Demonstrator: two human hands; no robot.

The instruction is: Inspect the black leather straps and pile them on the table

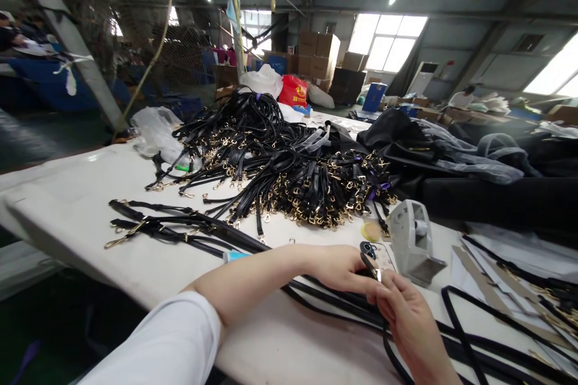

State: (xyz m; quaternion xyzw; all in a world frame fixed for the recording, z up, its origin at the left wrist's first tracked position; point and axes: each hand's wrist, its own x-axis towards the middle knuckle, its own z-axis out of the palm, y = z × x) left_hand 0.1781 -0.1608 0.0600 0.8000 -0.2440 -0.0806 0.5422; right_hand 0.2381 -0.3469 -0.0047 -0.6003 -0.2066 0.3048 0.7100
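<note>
My left hand (338, 266) reaches in from the left, its fingers closed around the end of a black strap (368, 262) with a gold metal fitting (378, 275). Against it, my right hand (406, 307) pinches the same strap at the fitting, and the fingertips of both hands meet there. Below my right hand, a length of black strap hangs down. Under my hands, several long black straps (329, 301) lie across the white table (90, 240). More straps with gold snap hooks (120, 240) lie to the left. My fingers partly cover the fitting.
A big heap of black straps with gold hardware (311, 192) covers the table's middle. Right of my hands stand a grey-white tape dispenser (410, 240) and a phone (383, 255). Black bags (397, 138) and cardboard pieces (487, 283) lie on the right, a red bag (293, 90) behind.
</note>
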